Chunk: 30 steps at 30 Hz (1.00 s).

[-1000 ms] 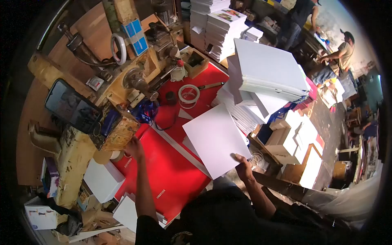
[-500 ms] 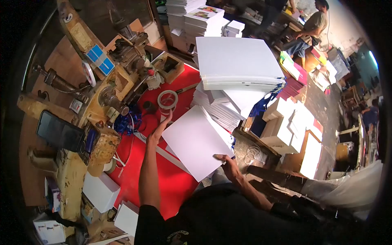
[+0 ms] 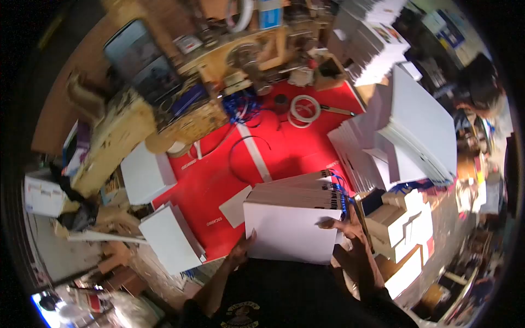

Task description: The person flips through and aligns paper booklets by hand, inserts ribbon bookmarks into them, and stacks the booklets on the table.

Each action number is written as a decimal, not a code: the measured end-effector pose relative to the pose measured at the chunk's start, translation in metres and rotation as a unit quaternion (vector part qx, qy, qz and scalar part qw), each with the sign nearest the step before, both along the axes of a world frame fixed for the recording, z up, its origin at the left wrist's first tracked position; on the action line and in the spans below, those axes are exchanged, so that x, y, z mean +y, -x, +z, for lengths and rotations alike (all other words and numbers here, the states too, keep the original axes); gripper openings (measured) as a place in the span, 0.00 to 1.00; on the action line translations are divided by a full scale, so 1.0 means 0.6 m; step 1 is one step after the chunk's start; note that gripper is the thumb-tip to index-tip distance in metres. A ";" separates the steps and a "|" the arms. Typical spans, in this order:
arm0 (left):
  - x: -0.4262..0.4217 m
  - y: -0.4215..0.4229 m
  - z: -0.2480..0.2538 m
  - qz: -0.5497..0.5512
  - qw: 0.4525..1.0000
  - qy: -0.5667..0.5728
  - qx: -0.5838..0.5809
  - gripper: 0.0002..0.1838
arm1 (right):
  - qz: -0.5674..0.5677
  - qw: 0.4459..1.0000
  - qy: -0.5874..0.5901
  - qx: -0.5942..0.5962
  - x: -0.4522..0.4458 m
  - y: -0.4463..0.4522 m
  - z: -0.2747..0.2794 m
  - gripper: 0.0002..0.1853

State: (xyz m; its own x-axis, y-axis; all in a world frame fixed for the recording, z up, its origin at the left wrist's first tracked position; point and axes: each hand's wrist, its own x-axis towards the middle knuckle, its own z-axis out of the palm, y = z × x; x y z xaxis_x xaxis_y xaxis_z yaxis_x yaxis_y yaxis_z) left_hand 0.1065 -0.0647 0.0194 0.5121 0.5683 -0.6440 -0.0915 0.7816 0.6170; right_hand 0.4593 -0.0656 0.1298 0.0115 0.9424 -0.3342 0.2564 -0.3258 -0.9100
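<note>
A thick stack of white book blocks (image 3: 290,229) stands on edge against my body, its page edges facing up and blue ribbons (image 3: 343,199) hanging from its right end. My left hand (image 3: 240,250) grips the lower left side of the stack. At the right, my right hand (image 3: 350,238) holds the other side, its thumb lying on the white front face and the fingers partly hidden behind. Beneath the stack lies a red board (image 3: 219,175), and a pale card (image 3: 236,206) rests on it just left of the stack.
Rolls of white tape (image 3: 304,111) and a brush-like tool (image 3: 338,110) lie at the board's back. A tall white book pile (image 3: 418,126) stands on the right. White blocks (image 3: 172,238) sit at left, near a worn wooden machine (image 3: 186,117) carrying a phone (image 3: 143,60). Another person (image 3: 481,85) is at right.
My view has turned, shifting the scene. The white blocks have come down close to my body and tipped upright, showing their edges. My left hand has moved from the far side to the lower left.
</note>
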 end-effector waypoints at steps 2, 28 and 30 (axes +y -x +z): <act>-0.063 0.017 -0.036 0.056 0.994 -0.074 -0.059 0.41 | -0.027 0.994 0.078 0.067 0.049 0.016 0.005 0.53; -0.202 -0.021 -0.055 0.603 0.766 0.026 0.222 0.21 | 0.600 0.771 0.212 0.027 0.453 0.375 -0.105 0.51; -0.243 -0.017 -0.012 0.586 0.742 0.012 0.326 0.19 | 0.628 0.756 0.185 0.008 0.445 0.406 -0.083 0.51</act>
